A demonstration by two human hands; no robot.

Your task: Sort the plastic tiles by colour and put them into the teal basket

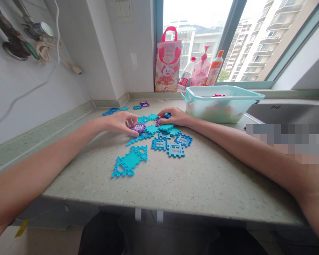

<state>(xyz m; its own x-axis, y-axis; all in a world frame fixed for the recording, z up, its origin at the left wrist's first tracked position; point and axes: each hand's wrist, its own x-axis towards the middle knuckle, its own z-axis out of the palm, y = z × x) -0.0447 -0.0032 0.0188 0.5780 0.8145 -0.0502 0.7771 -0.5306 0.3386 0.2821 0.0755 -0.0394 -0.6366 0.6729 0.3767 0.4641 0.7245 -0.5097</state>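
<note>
My left hand (122, 121) pinches a purple building tile (139, 128) with a window grid, thumb below and fingers curled above it. Close by, my right hand (174, 116) has its thumb and fingers around another purple tile (157, 122), partly hidden, with a dark blue tile (168, 115) by its fingers. Between and below both hands lie overlapping turquoise tiles (152, 129). Several blue window tiles (158, 143) are loose in front of the pile. Nearer the counter's front edge, turquoise pieces (131, 159) are joined in a strip with a pointed end.
On the speckled counter (159, 184), a pale green basin (215, 109) stands at back right beside the sink (289, 109). A pink bag (168, 71) and several bottles (200, 72) line the window. More blue tiles (110, 112) lie at back left.
</note>
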